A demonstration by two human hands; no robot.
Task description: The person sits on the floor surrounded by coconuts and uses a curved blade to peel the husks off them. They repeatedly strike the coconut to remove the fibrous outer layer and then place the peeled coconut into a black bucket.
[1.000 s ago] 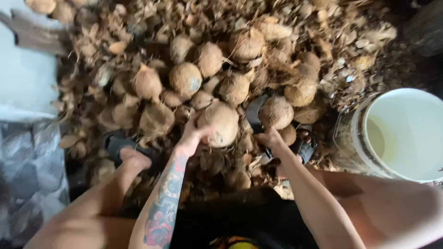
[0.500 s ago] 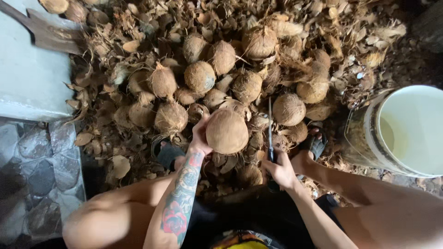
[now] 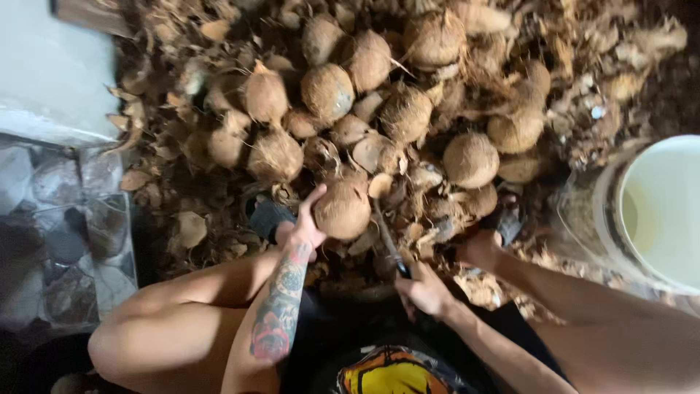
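coconuts everywhere, husked and brown, heaped across the far half of the scene on a bed of loose husk scraps [image 3: 182, 230]. left hand [image 3: 306, 222] grips one husked coconut [image 3: 343, 210] at the near edge of the heap, fingers spread and curled around its left side, thumb up along the top. this coconut sits near centre, just in front of the person's knees, touching the husk litter under it. forearm tattooed, coming up from the near edge.

right hand [image 3: 423, 292] sits lower and to the right of the coconut, fingers closed tight around the handle of a knife [image 3: 390, 244]. dark blade points far-left, toward the coconut's right side; tip looks just beside the shell, cannot tell if it touches.

pile of coconuts [image 3: 328, 91] lies far of the held one, roughly a dozen or more visible, some with fibre tufts. white bucket [image 3: 660, 211] stands at the right edge, pale liquid inside, well apart from both hands. grey concrete slab [image 3: 47, 80] at far left, stone-patterned floor [image 3: 65, 233] at near left. bare knees on both sides, feet in dark sandals [image 3: 266, 215] tucked at the heap's edge. black shirt with a yellow print at the near edge.
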